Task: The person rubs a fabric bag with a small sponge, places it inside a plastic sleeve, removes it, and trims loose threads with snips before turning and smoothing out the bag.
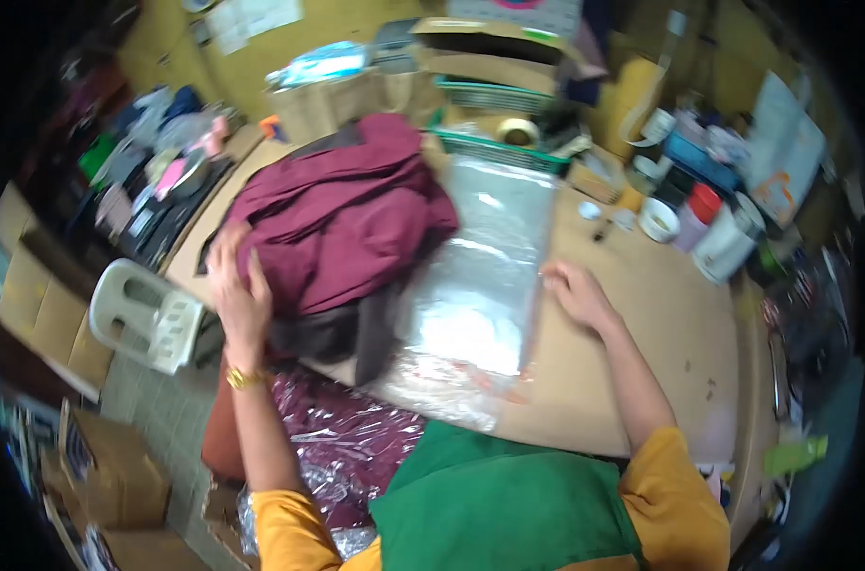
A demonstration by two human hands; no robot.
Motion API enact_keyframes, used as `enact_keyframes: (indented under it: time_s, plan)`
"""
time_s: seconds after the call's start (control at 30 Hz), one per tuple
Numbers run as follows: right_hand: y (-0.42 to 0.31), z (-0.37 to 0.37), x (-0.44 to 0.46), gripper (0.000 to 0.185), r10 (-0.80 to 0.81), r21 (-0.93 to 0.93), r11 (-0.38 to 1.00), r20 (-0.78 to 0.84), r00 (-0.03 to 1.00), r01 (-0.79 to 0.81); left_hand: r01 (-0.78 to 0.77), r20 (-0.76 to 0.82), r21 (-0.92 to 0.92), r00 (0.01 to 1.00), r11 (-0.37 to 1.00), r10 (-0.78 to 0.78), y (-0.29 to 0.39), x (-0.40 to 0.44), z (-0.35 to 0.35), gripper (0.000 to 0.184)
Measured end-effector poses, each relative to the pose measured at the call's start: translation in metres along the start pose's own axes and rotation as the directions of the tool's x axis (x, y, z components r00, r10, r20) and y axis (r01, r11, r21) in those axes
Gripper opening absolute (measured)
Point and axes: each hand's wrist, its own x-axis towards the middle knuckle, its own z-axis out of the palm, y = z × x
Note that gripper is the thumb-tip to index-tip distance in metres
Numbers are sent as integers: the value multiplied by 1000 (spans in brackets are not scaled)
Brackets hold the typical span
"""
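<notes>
My left hand (238, 300), with a gold-coloured watch or bracelet at the wrist, lies at the left edge of a pile of maroon garments (347, 214). Its thumb and fingers are apart, touching the cloth. Dark fabric (328, 333) shows under the maroon cloth. To the right of the pile lies a stack of clear plastic bags (485, 257), shiny and flat. My right hand (582, 297) is at the right edge of these bags, fingers curled in. Whether a bag edge is between those fingers I cannot make out.
Maroon items in clear plastic (347, 443) sit below the table's front edge. A green basket (499, 150) and cardboard box (490, 57) stand at the back. Cups, bottles and a white kettle (727, 238) line the right side. A white plastic chair (147, 319) is at left.
</notes>
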Motion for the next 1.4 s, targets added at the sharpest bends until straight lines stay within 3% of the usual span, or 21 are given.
enact_keyframes:
  time_s: [0.07,0.13,0.2,0.27,0.37,0.47,0.53,0.57,0.63,0.7,0.77,0.8,0.87,0.93,1.03,1.07,1.1,1.17,1.23,1.33,1.4]
  plan:
    - [101,-10,31,34,-175,-261,962,-348,921,84,-88,100,26,991,996,85,-9,40,46,55]
    - [139,-29,47,38,-131,-313,950,-390,912,3,-180,296,135,946,974,134,-20,69,81,64]
    - [152,-38,52,43,-114,-345,938,-395,911,-32,-142,451,85,888,986,89,-24,89,104,63]
    - [162,-40,55,44,-20,-431,892,-348,937,-141,-122,752,317,637,941,-170,-6,109,101,44]
    - [172,-42,52,34,-72,-510,851,-353,933,-127,-37,782,118,619,992,-70,-52,132,119,28]
    - [165,-50,37,23,-9,-587,781,-352,936,-213,45,587,34,808,998,-57,-49,150,107,34]
    - [164,-53,29,21,-17,-544,809,-403,915,-224,54,244,-5,968,999,-51,-28,164,103,37]
    - [165,-54,25,20,-10,-500,830,-458,889,-248,77,293,135,949,988,-114,-9,178,93,37]
    - [169,-51,22,20,-21,-448,868,-464,886,-214,-165,-12,-6,986,986,165,57,178,78,36]
    - [173,-43,8,19,-17,-389,902,-470,882,-189,-60,331,-119,939,991,96,141,155,53,30]
    - [175,-42,-11,20,-356,-484,866,-426,832,122,-240,540,-163,790,957,290,208,111,49,19]
    - [177,-43,-16,20,-353,-486,865,-418,837,123,-228,680,-161,679,960,275,236,84,45,18]
    - [184,-53,-24,23,-108,-446,892,-373,922,-76,-462,763,-296,412,836,498,268,22,55,26]
    - [204,-65,-30,24,-12,-347,924,-448,894,-162,-334,853,-362,259,870,454,289,-10,51,42]
    - [235,-74,-42,28,234,6,956,-616,753,-292,-456,820,-270,353,848,451,275,-75,81,55]
    - [239,-76,-44,30,389,250,920,-666,636,-301,-398,913,-215,244,892,328,279,-86,88,64]
    - [181,-88,-62,34,533,417,838,-487,692,-352,-338,889,-225,313,914,334,281,-109,99,66]
    - [119,-55,-83,37,255,293,949,-502,826,-115,-304,844,-242,402,921,354,300,-144,108,69]
    - [39,-31,-111,46,166,297,951,-263,950,-84,-249,808,-309,439,918,392,332,-159,106,67]
    - [50,-8,-134,46,-7,-271,962,-157,988,-36,30,813,-508,347,861,468,347,-153,97,58]
    - [74,-27,-142,41,-196,-239,959,-171,966,152,-25,741,-552,445,834,503,335,-135,78,43]
